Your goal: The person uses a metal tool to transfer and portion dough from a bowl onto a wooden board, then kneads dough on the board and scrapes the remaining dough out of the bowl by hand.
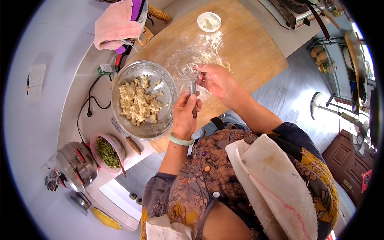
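Observation:
My left hand (185,114), with a pale bangle at its wrist, is wrapped round the dark handle of a metal utensil (193,86). The fingers of my right hand (216,80) are pressed together at the utensil's upper end, where bits of dough cling. Left of my hands, a large metal bowl (170,90) holds lumpy, pale dough (138,100). Flour and crumbs lie scattered on the wooden board (252,44) beyond my fingers. A small white dish of flour (209,21) stands near the board's far edge.
A pink bowl of chopped greens (107,152) and a steel pot (76,166) stand at the lower left. A knife with a wooden handle (133,145) lies beside the metal bowl. Pink cloth (116,26) is at the upper left, with a black cable (94,98) below it.

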A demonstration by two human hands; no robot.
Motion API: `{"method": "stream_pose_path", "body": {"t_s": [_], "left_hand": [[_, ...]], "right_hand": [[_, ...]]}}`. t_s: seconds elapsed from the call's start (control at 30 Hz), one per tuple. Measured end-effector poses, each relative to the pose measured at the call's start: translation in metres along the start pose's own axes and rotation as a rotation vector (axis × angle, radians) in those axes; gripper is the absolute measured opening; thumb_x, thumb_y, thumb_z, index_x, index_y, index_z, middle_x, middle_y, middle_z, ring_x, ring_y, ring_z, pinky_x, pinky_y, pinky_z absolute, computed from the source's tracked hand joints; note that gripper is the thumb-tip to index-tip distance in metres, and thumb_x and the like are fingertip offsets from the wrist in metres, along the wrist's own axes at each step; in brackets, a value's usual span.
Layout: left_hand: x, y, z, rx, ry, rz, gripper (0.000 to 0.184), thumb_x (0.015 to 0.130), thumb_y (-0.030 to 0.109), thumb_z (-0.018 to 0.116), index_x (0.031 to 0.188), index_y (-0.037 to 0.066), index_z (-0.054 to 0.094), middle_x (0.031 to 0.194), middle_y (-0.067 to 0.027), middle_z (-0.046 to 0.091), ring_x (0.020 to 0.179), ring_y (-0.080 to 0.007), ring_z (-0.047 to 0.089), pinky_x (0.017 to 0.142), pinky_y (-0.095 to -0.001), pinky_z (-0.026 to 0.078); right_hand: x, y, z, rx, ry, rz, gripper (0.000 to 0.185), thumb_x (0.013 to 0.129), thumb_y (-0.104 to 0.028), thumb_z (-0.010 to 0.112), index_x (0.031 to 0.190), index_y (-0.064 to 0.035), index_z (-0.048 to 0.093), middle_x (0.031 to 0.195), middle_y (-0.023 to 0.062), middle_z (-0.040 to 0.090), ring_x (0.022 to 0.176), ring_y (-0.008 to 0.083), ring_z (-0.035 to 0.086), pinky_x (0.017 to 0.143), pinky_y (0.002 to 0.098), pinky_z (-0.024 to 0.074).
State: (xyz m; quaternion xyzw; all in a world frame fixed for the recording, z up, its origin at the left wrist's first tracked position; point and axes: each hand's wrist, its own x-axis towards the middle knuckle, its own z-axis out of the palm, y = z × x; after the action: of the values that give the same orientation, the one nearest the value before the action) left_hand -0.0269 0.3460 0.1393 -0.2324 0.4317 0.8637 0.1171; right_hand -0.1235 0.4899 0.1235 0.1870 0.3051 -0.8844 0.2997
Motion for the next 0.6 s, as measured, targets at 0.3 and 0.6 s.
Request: {"method": "stream_pose_path", "body": {"t_s": [0.3,0.6], "left_hand": [[0.004,-0.006,0.006,-0.047,0.039,-0.015,0.023,0.095,0.01,0.059,0.117,0.003,0.057,0.101,-0.0116,0.064,0.074,-0.0128,0.057,0.062,-0.0247,0.046],[0.011,-0.006,0.012,0.022,0.048,-0.01,0.025,0.095,0.01,0.059,0.118,0.001,0.056,0.101,-0.0114,0.063,0.074,-0.0125,0.057,0.062,-0.0238,0.044]], "right_hand": [[0.0,0.003,-0.005,-0.208,0.044,-0.099,0.02,0.092,-0.02,0.058,0.097,-0.002,0.065,0.092,0.0063,0.066,0.07,0.0095,0.051,0.068,0.026,0.0442],[0.004,0.003,-0.006,-0.154,0.087,-0.187,0.012,0.087,-0.017,0.066,0.088,-0.006,0.062,0.081,0.0034,0.06,0.072,0.0114,0.052,0.069,0.0278,0.0431]]}}
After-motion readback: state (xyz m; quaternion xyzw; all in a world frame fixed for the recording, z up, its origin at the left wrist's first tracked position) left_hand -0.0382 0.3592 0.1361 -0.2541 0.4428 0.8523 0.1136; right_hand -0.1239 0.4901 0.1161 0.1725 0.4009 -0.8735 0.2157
